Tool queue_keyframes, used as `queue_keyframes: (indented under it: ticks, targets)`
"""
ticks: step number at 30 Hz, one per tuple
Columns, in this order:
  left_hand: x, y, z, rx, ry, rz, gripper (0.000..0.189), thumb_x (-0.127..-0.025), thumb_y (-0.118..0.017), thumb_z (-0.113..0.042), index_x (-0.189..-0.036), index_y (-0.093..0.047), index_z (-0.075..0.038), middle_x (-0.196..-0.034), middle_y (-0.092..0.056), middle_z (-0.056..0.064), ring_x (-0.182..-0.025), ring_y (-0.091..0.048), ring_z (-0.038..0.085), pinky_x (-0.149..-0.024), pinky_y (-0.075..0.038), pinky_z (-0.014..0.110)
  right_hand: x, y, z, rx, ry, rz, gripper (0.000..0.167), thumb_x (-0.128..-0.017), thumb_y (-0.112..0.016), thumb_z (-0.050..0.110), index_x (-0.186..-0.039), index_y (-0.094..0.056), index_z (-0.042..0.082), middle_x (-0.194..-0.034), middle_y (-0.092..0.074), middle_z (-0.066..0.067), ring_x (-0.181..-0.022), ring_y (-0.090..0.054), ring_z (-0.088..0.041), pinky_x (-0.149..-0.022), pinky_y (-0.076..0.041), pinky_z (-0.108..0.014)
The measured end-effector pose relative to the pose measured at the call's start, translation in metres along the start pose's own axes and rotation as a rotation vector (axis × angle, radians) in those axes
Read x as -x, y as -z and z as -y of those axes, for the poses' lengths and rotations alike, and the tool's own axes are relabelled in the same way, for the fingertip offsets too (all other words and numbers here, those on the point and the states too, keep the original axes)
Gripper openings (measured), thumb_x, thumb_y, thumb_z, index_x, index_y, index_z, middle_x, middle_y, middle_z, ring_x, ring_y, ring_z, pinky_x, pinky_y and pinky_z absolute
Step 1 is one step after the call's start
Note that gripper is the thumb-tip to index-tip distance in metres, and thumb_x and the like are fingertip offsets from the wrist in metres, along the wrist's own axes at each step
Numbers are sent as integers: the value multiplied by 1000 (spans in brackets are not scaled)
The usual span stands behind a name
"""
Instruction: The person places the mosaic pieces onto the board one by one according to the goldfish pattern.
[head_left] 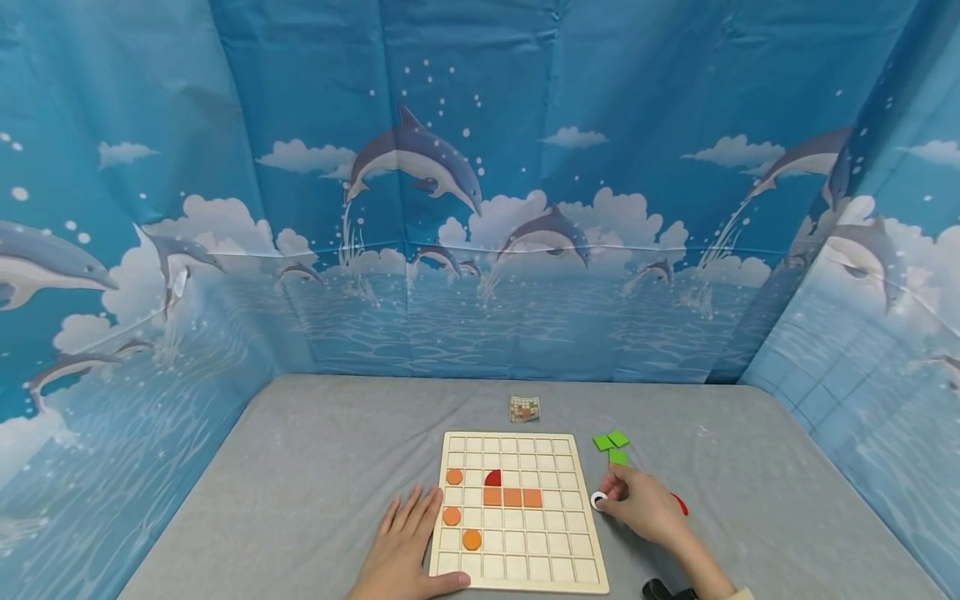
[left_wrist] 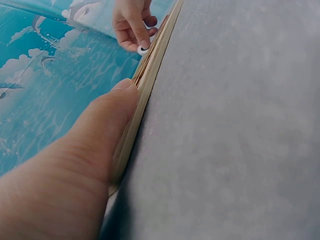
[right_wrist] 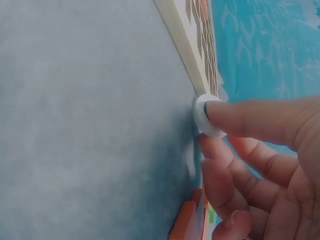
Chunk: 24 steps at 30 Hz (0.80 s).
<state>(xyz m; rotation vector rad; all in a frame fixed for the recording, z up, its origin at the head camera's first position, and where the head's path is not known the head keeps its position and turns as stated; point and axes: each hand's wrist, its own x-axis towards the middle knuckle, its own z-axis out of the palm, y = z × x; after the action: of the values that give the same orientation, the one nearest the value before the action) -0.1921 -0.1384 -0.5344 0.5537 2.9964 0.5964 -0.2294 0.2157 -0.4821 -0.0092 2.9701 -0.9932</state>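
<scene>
A pale wooden grid board [head_left: 517,586] lies on the grey cloth. On it sit a row of orange squares [head_left: 512,497], a red quarter-round piece [head_left: 492,478] and several orange discs [head_left: 452,517]. My left hand [head_left: 405,542] rests along the board's left edge, fingers straight and spread, the thumb over the lower left corner. Just off the right edge, my right hand [head_left: 641,504] pinches a small white disc with a black spot [head_left: 597,500] by its rim. In the right wrist view the thumb [right_wrist: 260,117] covers part of that disc.
Green squares [head_left: 603,443] lie beyond my right hand. A red piece [head_left: 681,504] shows partly behind that hand, and orange-red pieces [right_wrist: 184,220] lie below it in the right wrist view. A small patterned card [head_left: 524,408] stands past the board. Dolphin-print curtain [head_left: 480,317] encloses the table.
</scene>
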Motion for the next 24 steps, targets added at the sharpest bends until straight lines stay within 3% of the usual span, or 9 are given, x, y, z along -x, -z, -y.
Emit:
queue_keyframes:
  ticks: [7, 16, 24]
  targets:
    - [0, 0, 0, -8, 1, 1, 118, -67, -46, -88, -151, -25, -9, -153, -28, 8, -141, -15, 30, -112, -8, 51, 1, -1, 0, -50, -14, -22, 17, -76, -78, 12, -81, -61, 14, -68, -55, 4, -57, -49, -14, -49, -39, -27]
    - [0, 0, 0, -7, -1, -3, 118, -67, -45, -88, -152, -24, -9, -153, -27, 8, -142, -14, 30, -112, -8, 51, 4, -9, 16, -176, 67, -56, 13, -78, -78, 9, -87, -69, 11, -70, -54, 4, -57, -46, -14, -47, -39, -25]
    - [1, 0, -1, 1, -3, -4, 118, -67, -46, -87, -152, -24, -9, -153, -27, 8, -142, -14, 29, -112, -7, 51, 6, -19, 36, -280, 175, 75, 13, -82, -75, 16, -91, -69, 9, -74, -59, 3, -55, -47, -13, -46, -41, -26]
